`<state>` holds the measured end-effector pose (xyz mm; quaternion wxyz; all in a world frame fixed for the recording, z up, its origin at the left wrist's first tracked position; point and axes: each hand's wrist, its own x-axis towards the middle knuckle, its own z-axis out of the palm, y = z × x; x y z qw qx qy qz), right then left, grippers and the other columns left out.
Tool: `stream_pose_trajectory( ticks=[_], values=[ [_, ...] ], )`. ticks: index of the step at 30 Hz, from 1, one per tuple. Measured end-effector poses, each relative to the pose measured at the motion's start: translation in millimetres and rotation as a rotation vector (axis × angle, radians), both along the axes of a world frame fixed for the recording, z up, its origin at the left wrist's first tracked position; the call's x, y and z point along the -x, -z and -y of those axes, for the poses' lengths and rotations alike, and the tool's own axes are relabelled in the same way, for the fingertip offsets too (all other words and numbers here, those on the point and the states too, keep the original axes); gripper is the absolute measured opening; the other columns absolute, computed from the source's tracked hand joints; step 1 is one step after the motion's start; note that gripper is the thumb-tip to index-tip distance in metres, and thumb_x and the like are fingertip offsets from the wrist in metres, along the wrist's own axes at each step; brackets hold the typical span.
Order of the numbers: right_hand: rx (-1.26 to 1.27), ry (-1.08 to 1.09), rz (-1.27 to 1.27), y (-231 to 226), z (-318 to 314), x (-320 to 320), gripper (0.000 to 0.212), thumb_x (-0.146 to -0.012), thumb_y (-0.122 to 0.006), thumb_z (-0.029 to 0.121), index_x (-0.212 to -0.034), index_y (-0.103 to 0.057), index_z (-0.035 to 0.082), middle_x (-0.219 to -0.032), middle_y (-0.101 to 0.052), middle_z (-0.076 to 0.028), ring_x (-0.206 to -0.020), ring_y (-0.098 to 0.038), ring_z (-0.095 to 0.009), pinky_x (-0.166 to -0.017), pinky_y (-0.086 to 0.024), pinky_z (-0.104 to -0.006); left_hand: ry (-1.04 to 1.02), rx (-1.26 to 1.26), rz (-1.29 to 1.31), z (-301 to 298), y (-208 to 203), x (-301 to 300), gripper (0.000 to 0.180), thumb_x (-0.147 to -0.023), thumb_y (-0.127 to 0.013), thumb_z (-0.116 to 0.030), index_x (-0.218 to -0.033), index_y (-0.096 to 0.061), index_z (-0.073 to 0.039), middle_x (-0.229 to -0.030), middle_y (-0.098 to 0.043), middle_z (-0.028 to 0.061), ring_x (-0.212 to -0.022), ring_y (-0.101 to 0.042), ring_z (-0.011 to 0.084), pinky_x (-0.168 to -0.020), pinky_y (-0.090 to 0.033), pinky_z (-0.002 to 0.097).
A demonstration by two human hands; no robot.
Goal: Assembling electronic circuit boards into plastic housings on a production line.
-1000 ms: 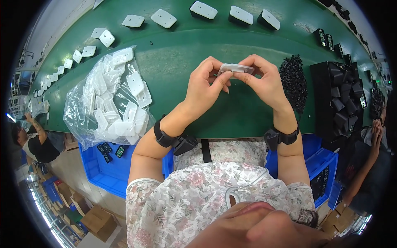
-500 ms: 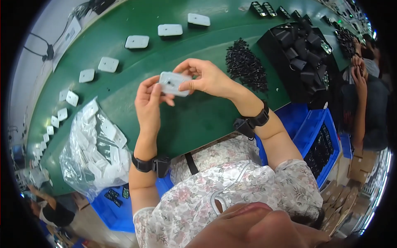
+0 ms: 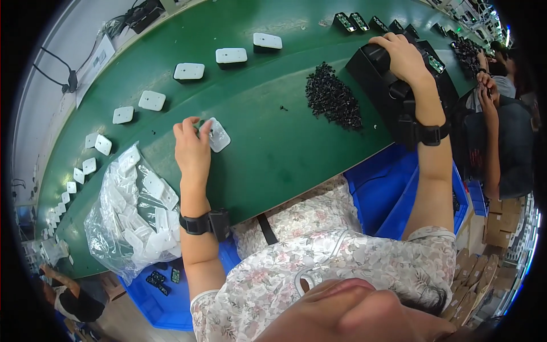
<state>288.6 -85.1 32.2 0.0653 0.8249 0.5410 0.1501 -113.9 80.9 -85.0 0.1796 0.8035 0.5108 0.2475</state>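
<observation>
Over the green table my left hand is closed with its thumb against a white plastic cover; the fingers behind the thumb are partly hidden. My right hand reaches to the far right, fingers curled over a black housing at the top of a black bin; its thumb is out of sight. Beside the bin lies a heap of small black parts. A clear plastic bag full of white covers rests left of my left forearm.
White-topped units stand in a curved row along the far and left table. Black housings with green boards line the far right. Blue bins flank my lap, one holding small boards. Other people work at right and lower left.
My right hand has left the white cover and moved right to the black bin. My left hand has shifted slightly left and down, the cover staying beside it.
</observation>
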Motion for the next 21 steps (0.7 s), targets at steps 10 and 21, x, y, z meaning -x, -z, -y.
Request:
stream_pose_trajectory(
  ticks=[10,21],
  values=[
    [-0.651,-0.182,-0.408,-14,6,35,0.035,-0.085,-0.058,0.010,-0.120,-0.055,0.013,-0.108,-0.059,-0.006,-0.091,-0.059,-0.017,-0.078,-0.049,-0.0271,0.088,-0.305,-0.389,26,8,-8,0.069,-0.071,-0.073,-0.046,-0.118,-0.048,-0.001,-0.099,-0.051,0.0126,-0.090,-0.052,0.0291,-0.067,-0.047,0.0387],
    [-0.426,-0.508,-0.718,97,9,185,0.027,-0.081,-0.064,0.013,-0.108,-0.063,0.007,-0.112,-0.059,-0.011,-0.104,-0.056,-0.030,-0.089,-0.045,-0.0370,0.406,-0.330,-0.082,22,4,3,0.057,-0.073,-0.068,-0.004,-0.126,-0.047,-0.005,-0.107,-0.056,0.0113,-0.103,-0.051,0.0313,-0.084,-0.042,0.0406]
  ],
)
